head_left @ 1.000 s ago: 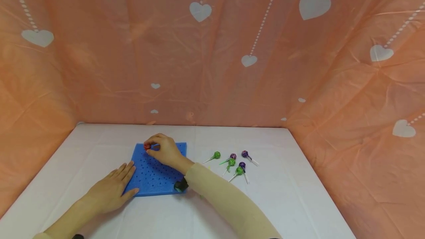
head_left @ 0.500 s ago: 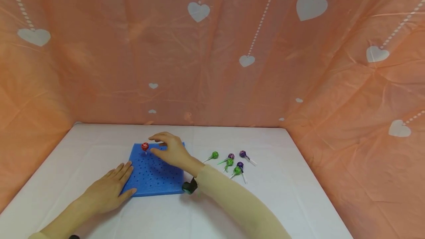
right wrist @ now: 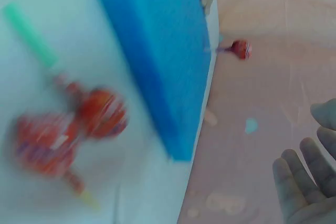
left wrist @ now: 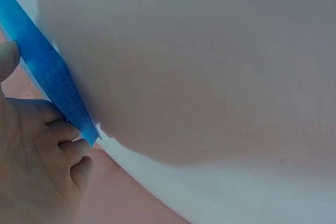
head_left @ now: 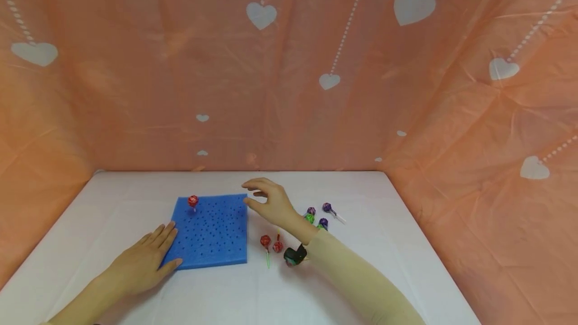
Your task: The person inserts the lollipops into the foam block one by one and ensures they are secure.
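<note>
A red lollipop (head_left: 193, 200) stands upright at the far left corner of a blue foam board (head_left: 212, 232) full of small holes. My left hand (head_left: 142, 260) rests flat along the board's left edge, fingers straight; in the left wrist view its fingers touch the foam's side. My right hand (head_left: 273, 204) hovers at the board's far right corner, fingers parted and holding nothing. Beneath the right forearm lie two red lollipops (head_left: 265, 241), seen large and blurred in the right wrist view. Purple lollipops (head_left: 327, 207) and green lollipops (head_left: 309, 218) lie behind that forearm, partly hidden.
The board and lollipops are on a white-covered table (head_left: 217, 297). An orange curtain (head_left: 289, 114) with white hearts encloses its back and sides. A dark wrist camera (head_left: 294, 256) hangs under the right wrist, low over the table.
My right hand let go of the red lollipop, which now stands in the board, and moved right, off the foam. Two red lollipops came into sight. My left hand kept its place on the board.
</note>
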### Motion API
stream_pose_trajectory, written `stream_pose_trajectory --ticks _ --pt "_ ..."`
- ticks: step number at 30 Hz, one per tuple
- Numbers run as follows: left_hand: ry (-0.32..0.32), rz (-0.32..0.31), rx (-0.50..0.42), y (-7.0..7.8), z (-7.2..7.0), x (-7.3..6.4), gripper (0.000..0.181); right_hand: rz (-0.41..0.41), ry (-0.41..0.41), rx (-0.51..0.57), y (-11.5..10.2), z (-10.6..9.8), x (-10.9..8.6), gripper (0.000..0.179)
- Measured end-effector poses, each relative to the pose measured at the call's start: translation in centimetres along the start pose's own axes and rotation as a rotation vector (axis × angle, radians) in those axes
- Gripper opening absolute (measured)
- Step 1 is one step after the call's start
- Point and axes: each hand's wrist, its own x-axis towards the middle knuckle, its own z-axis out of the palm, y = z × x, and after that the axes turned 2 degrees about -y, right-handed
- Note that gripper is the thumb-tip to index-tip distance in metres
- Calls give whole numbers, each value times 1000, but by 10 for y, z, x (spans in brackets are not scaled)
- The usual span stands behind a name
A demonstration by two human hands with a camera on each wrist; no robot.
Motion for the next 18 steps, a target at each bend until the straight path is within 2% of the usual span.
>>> stream_pose_trajectory --ticks 7,11,18 --pt "-1 -7 9 0 -3 1 77 27 71 -7 24 -31 -27 33" --pt "-3 -8 7 0 -3 0 77 71 89 -43 35 -46 -42 32" --pt "-5 -7 8 0 0 0 79 171 24 -153 52 -65 -58 32"
